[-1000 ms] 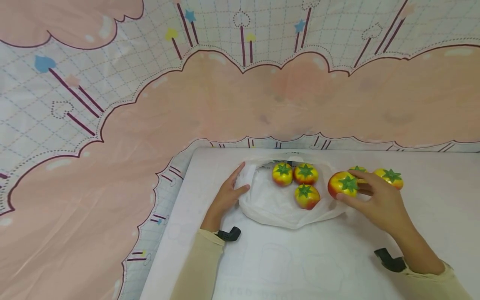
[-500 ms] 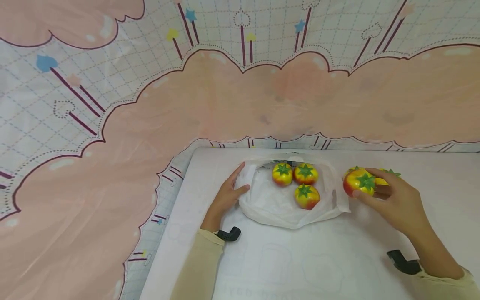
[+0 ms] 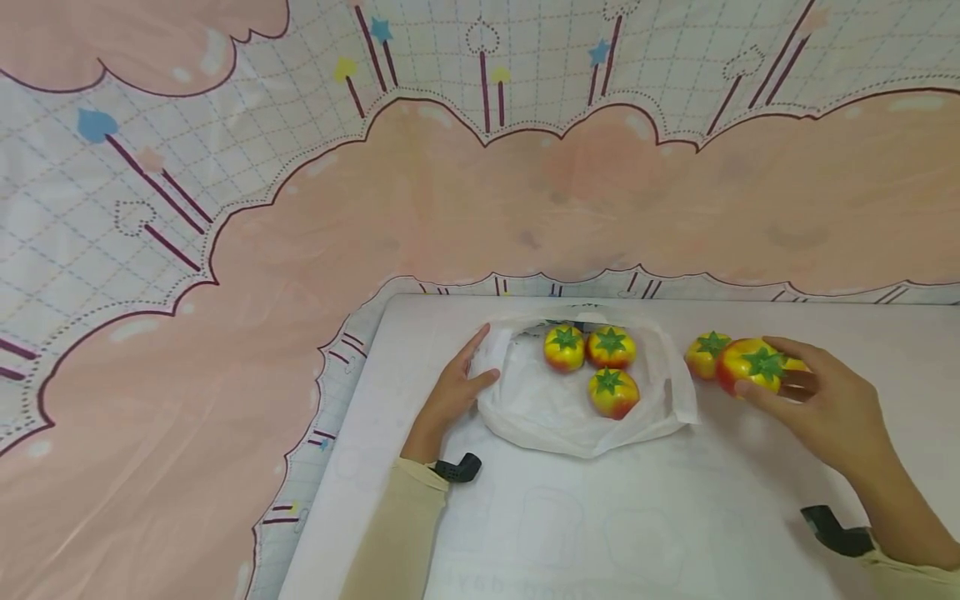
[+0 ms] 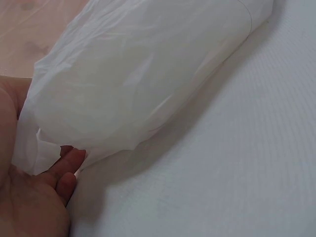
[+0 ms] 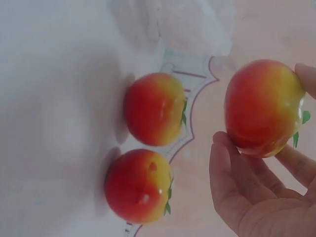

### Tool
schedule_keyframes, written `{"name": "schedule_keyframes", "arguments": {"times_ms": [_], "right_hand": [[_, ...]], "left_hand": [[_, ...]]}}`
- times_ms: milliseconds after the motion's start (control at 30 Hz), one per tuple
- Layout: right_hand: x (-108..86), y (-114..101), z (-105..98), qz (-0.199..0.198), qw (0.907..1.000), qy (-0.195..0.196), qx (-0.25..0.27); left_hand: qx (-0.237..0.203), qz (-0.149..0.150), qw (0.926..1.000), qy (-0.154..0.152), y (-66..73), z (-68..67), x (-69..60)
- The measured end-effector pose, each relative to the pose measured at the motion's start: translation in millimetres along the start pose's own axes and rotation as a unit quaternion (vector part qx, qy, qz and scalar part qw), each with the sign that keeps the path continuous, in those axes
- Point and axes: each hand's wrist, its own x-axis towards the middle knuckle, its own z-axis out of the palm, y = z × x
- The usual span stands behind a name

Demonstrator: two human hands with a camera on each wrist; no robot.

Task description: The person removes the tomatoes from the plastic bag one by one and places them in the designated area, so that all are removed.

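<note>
My right hand (image 3: 840, 412) holds a red-and-yellow artificial tomato (image 3: 738, 367) with a green star-shaped top, thumb in front and fingers behind. In the right wrist view it is lifted off the table, apart from two similar tomatoes (image 5: 154, 109) standing there. The head view shows one of those behind it and only a sliver of the other. A white plastic bag (image 3: 585, 439) lies with its mouth spread, and three tomatoes (image 3: 612, 393) sit within it. At the bag's left edge my left hand (image 3: 450, 387) grips the plastic; its curled fingers (image 4: 69, 165) show in the left wrist view.
White table (image 3: 570, 533) under everything, its far edge along a cloth backdrop (image 3: 525, 208) with pink cloud shapes. A black wrist device (image 3: 459, 468) sits on the left wrist and another (image 3: 836, 533) on the right.
My right hand has moved rightward, carrying the tomato away from the bag's right edge toward the two standing tomatoes. The bag's right side is now uncovered. My left hand has stayed in place.
</note>
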Motion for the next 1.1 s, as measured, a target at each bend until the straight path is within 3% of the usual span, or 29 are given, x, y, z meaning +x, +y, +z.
{"name": "schedule_keyframes", "arguments": {"times_ms": [667,1100], "right_hand": [[3.7,14.9,-13.6,0.002,0.9992,0.036,-0.014],[4.2,25.9,-20.1,0.057,0.9964,0.059,-0.017]], "left_hand": [[0.004,0.003,1.0000,0.000,-0.4,-0.1,2.4],[-0.001,0.007,1.0000,-0.006,-1.4,-1.2,1.4]]}}
